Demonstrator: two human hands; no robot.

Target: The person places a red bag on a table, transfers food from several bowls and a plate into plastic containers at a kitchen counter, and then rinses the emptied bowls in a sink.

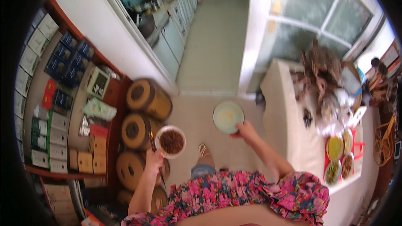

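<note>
My left hand [154, 160] grips the rim of a white bowl [183, 135] full of chopped dark brown food [171, 142]. Dark chopsticks [152, 140] with gold-coloured ends are pinched in the same hand. Out to the other side, my right hand [245, 130] holds a pale green, dark-rimmed bowl [235, 108] by its lower right edge. A thin pale yellow residue or liquid [226, 115] lies at its bottom; which of the two I cannot tell. Both bowls are held apart over the floor.
A doorway leads ahead to a kitchen with a counter [163, 25]. Large drum-shaped containers [147, 99] stand left, beside shelves of boxes [58, 131]. On the right, a cloth-covered table [301, 153] bears several dishes of food [335, 148] and a gnarled wooden piece [323, 62].
</note>
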